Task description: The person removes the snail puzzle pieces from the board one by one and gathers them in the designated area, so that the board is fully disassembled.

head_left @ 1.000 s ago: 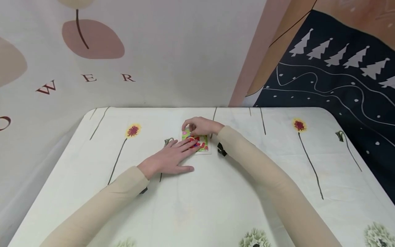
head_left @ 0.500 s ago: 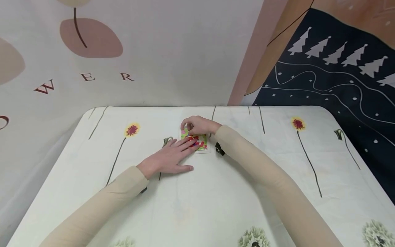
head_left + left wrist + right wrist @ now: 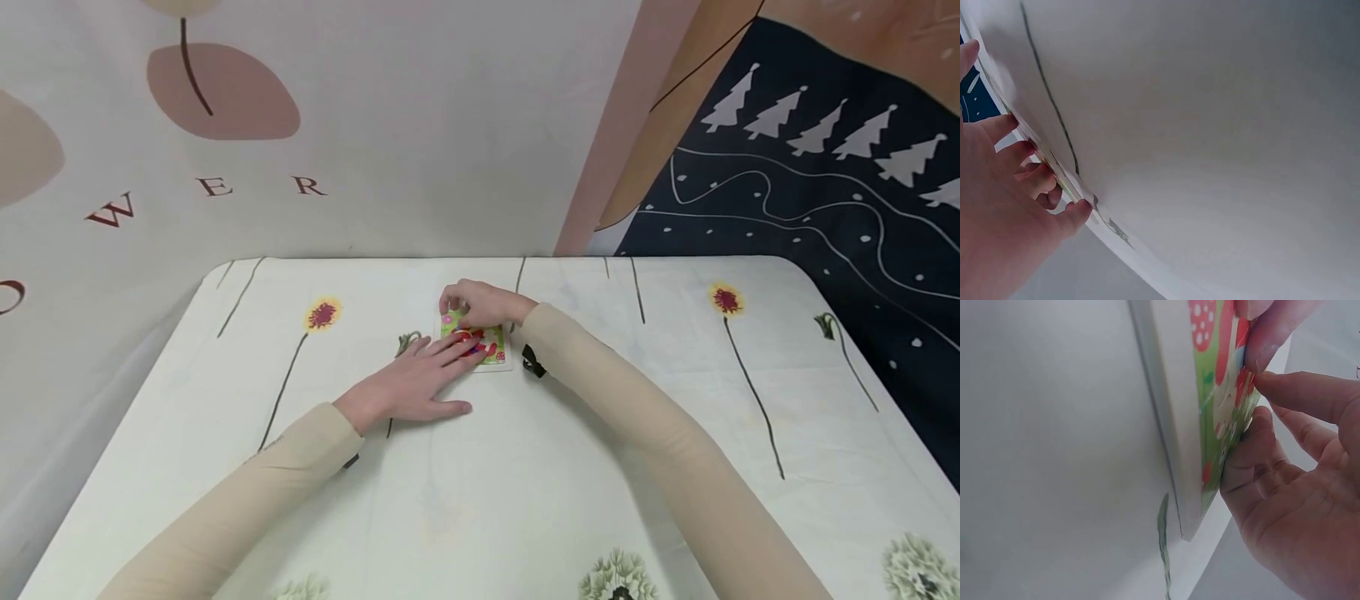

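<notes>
A small square picture board (image 3: 494, 340) lies flat on the table, near its far side. Its thick white rim (image 3: 1175, 425) surrounds a green picture with red and pink shapes, plainest in the right wrist view. My left hand (image 3: 412, 387) rests with straight, spread fingers across the board's near-left part, covering much of the picture. At the far-left corner, my right hand (image 3: 483, 302) has its thumb and curled fingers on the board. The right wrist view shows the thumb (image 3: 1291, 390) on the picture and a bent finger (image 3: 1250, 447) at the edge.
The table (image 3: 465, 492) has a white cloth printed with flowers and stems. Behind it hangs a pale curtain (image 3: 420, 133) with letters, and a dark panel (image 3: 787, 200) with white trees is at right. A black strap (image 3: 533, 362) sits under the right cuff.
Both hands keep nearly the same places on the board. Only a slight shift of the whole head view shows.
</notes>
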A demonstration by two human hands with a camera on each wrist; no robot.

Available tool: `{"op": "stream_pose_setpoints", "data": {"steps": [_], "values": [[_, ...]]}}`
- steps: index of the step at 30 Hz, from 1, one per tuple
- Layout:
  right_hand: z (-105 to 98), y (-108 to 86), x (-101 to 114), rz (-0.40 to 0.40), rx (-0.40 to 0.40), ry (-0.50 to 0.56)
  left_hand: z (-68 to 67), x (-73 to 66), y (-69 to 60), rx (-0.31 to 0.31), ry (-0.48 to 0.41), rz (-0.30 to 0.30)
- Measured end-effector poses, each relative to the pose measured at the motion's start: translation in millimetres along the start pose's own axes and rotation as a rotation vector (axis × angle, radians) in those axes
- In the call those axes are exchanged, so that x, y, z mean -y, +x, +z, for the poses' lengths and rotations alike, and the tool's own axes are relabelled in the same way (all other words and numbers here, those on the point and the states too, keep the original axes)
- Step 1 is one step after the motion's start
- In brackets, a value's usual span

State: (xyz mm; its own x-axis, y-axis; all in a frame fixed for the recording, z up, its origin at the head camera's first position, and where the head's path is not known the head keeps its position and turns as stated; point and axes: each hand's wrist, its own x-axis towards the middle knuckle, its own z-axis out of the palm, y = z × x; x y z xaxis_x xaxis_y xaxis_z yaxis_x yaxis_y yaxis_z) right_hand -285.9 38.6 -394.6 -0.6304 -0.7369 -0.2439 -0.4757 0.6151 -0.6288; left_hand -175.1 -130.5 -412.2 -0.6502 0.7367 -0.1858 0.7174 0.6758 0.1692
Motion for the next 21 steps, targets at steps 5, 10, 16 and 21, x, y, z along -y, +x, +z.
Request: {"op": "stream_pose_setpoints", "data": {"steps": [5,10,16,21], "values": [[0.9,0.7,-2.3,-0.007,0.004,0.016,-0.6,-0.5,0.1,-0.010,-0.010,0.003],[0.6,1.9,-4.0,-0.003,0.014,0.036,0.3,0.5,0.5,-0.031,-0.004,0.018],[0.8,1.7,-4.9,-0.003,0.027,0.049,1.6,0.1,2.5,-0.036,0.024,0.012],[0.8,1.9,-5.6,-0.015,0.022,0.065,0.2,-1.1,2.8,-0.018,0.035,-0.002]]}}
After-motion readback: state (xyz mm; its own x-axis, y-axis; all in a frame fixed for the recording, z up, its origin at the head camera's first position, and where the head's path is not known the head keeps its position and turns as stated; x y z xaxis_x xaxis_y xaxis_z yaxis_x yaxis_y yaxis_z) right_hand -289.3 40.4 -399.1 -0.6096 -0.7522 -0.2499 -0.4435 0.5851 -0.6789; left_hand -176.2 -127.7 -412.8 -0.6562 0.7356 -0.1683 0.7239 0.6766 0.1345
